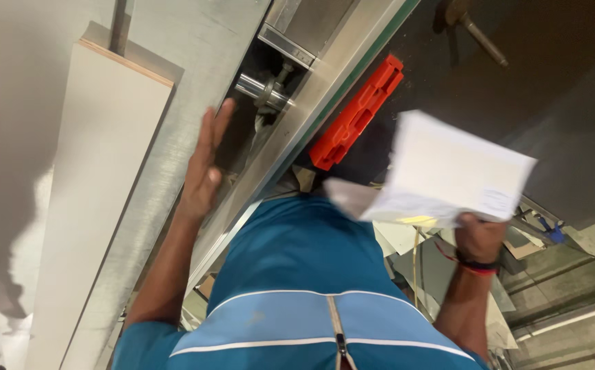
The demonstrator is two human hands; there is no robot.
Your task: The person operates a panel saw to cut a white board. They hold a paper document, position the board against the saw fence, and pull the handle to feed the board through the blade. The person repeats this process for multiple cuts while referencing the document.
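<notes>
My left hand is held flat with fingers apart, beside the edge of a grey metal machine table and holds nothing. A long white board with a wood-coloured end lies on that table, left of the hand. My right hand, with a dark and red band on the wrist, grips a bundle of white paper sheets by its lower edge. My blue shirt with white stripes fills the lower middle.
An orange plastic block lies along an aluminium rail. A steel shaft sits in the gap by the rail. A dark panel with a metal handle is top right. Board offcuts lie low on the right.
</notes>
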